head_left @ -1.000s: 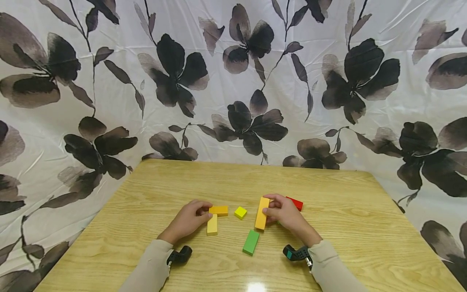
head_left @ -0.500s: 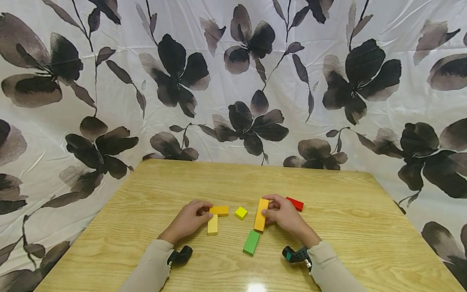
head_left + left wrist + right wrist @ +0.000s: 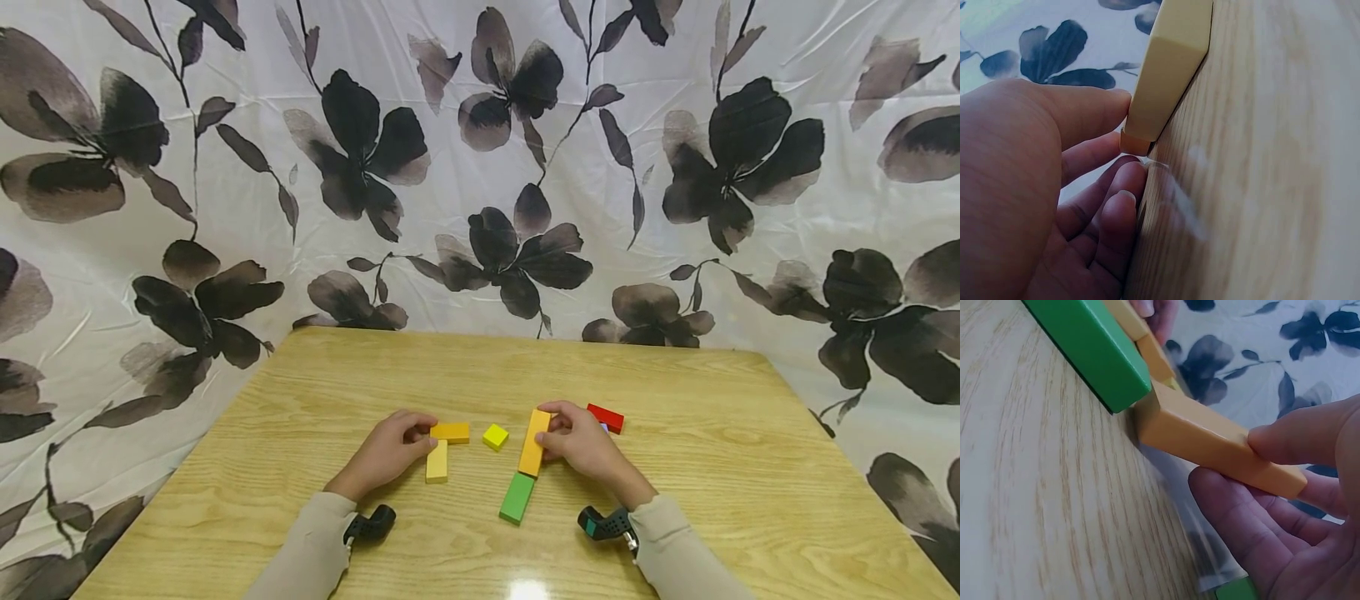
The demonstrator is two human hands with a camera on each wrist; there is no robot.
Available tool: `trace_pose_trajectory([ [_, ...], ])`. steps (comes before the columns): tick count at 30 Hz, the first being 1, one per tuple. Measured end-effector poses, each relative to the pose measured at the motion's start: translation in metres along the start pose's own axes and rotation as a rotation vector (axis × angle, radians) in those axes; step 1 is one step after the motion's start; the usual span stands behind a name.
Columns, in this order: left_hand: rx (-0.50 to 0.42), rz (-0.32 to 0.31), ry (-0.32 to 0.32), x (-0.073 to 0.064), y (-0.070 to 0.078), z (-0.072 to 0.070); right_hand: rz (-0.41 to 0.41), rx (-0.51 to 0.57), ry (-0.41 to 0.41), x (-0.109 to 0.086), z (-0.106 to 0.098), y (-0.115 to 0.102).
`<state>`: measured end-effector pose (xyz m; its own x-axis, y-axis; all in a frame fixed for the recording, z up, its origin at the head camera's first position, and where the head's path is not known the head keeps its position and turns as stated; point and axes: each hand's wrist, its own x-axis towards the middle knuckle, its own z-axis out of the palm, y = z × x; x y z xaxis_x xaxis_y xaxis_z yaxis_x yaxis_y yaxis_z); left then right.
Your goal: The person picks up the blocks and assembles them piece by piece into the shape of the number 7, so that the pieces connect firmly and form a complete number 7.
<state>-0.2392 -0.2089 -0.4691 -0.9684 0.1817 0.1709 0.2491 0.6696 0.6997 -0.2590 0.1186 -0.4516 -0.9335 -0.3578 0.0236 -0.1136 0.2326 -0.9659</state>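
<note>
My right hand pinches a long orange block between thumb and fingers. This block is tilted, its near end right at the far end of a green block on the table. In the right wrist view the orange block slants up from the corner of the green block. My left hand rests beside two other blocks, thumb tip at a pale yellow block and index fingertip at an orange block. In the head view the pale yellow block meets that orange block at a corner.
A small bright yellow block lies between my hands. Behind my right hand is a red block, with a bit of a purple piece beside it. A green piece shows under the right hand. Floral cloth hangs behind the wooden table.
My right hand has moved slightly left and toward me, bringing the long orange block's near end to the green block. The purple piece now shows by the red block. The left hand stays put.
</note>
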Motion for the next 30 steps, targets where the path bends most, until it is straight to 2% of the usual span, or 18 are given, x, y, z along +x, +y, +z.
trace_pose_trajectory([
  [18,-0.001,-0.002,-0.001,-0.0006,0.0013,-0.0003,-0.008,-0.074,-0.004,0.0001,0.0001,-0.0011],
  [30,-0.016,-0.008,-0.006,-0.0009,0.0016,-0.0009,-0.013,-0.223,0.062,-0.0004,0.0014,-0.0004],
])
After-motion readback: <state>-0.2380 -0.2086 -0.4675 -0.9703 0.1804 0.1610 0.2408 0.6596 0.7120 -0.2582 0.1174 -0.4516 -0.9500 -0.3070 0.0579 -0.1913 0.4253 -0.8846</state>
